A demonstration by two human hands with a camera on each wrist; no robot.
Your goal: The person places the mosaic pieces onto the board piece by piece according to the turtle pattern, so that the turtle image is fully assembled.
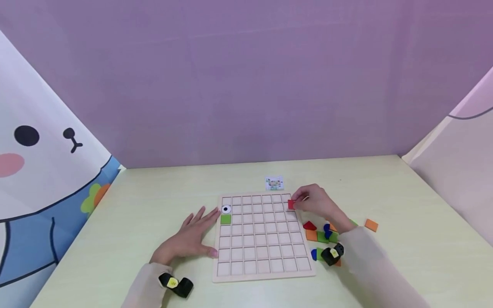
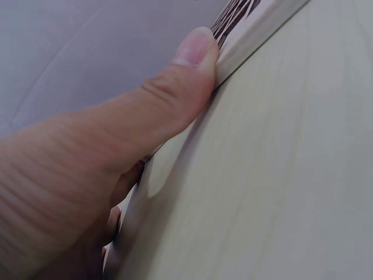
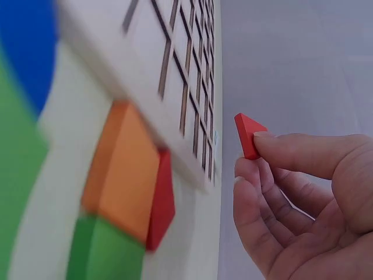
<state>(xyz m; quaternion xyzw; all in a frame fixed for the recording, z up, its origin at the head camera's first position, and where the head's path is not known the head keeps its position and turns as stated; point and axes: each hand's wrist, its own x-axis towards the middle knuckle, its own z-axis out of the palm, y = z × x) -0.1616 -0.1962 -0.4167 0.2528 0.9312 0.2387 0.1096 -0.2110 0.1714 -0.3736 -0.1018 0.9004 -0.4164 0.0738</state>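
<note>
A pale wooden grid board lies on the table. My right hand pinches a small red block between thumb and fingers, over the board's upper right corner; the right wrist view shows the block held up at the fingertips. My left hand lies spread along the board's left side, its fingers straight. In the left wrist view the thumb presses against the board's edge. A white round eye piece sits in the left column, with a green square just below it.
Right of the board lie loose pieces: a red one, an orange square, several green and blue ones, partly hidden by the right wrist. Another orange square lies farther right. A small picture card lies behind the board.
</note>
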